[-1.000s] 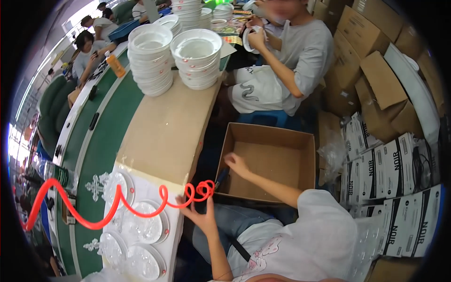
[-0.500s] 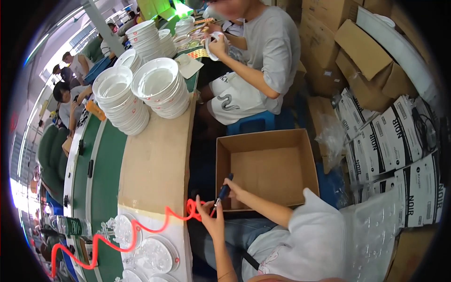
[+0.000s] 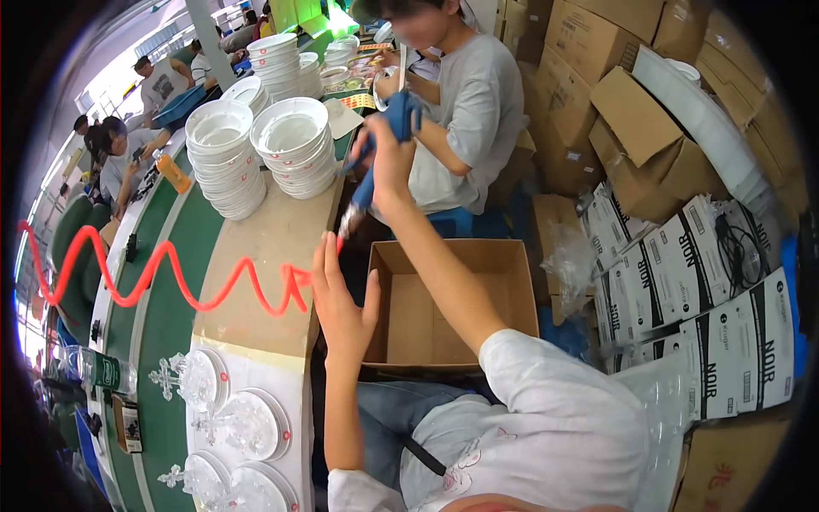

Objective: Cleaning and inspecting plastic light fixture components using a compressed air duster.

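Note:
My right hand [image 3: 391, 166] is raised past the far edge of the box and wraps around a blue air blow gun [image 3: 365, 189], its thin nozzle pointing up and away. A metal coupling at the gun's lower end meets a red coiled hose [image 3: 183, 286], which stretches off to the left over the table. Close below that coupling is my left hand [image 3: 339, 294], fingers stretched out and holding nothing I can see; whether a fingertip touches the hose end is unclear. Beneath my right forearm stands an open cardboard box [image 3: 503, 311] with nothing visible inside.
Stacks of white bowls [image 3: 294, 149] stand on the far table. Round white pieces with clear ornaments [image 3: 254, 422] lie on the near left end. A co-worker in grey [image 3: 490, 102] sits ahead. Cartons [image 3: 665, 282] and plastic wrap line the right side.
My right hand has lifted the blow gun up and forward from beside the box. My left hand has moved up and left, its fingers straightened. The hose has swung higher.

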A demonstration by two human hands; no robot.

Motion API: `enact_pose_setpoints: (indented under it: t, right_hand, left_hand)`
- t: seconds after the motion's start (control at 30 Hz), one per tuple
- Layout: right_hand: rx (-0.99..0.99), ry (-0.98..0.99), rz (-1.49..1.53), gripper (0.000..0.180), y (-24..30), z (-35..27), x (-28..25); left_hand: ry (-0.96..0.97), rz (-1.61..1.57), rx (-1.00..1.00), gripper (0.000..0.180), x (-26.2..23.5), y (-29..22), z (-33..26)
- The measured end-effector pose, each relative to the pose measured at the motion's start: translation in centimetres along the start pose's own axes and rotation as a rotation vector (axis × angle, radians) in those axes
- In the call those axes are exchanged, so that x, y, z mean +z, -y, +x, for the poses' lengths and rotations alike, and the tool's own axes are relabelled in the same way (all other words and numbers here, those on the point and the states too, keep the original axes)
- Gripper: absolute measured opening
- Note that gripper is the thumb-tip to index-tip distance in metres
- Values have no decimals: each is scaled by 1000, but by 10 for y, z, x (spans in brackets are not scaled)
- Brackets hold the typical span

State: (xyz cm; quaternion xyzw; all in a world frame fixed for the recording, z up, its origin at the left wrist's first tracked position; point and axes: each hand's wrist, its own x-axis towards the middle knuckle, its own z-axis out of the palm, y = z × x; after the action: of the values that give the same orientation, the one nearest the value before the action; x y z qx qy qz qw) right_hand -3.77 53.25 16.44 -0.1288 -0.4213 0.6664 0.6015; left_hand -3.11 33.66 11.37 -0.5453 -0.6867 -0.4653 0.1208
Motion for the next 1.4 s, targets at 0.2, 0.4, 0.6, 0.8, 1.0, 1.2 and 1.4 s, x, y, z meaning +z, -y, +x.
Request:
enact_pose_setpoints:
  t: [0.2,0.4,0.6,0.8,1.0,1.2,1.4]
  right_hand:
    - [145,296,-341,25,-51,-168,-39]
    - [254,811,-462,53,-25,-237,-49]
    - [-58,871,-760,75,-20,-217,-115]
    - [515,-281,-1882,97,5,-220,-391]
    - [1098,-437,-1653,78,4,-242,-473]
    - [925,-334,-1729,48,-8,-284,-516]
    - [867,-516,-1727,49,81,-324,-420]
  left_hand:
    - [70,-38,-315,101,2,2,-82]
    - [-13,-221,-623,61,-11,39,-141]
    - [-123,-75,-689,22,-5,61,-152]
    - [-76,231,-691,26,-35,59,-133]
    - [-92,228,-645,19,-36,59,-123]
    - [-104,118,-622,17,-21,82,-121]
    - [-75,331,-819,29,-34,85,-112]
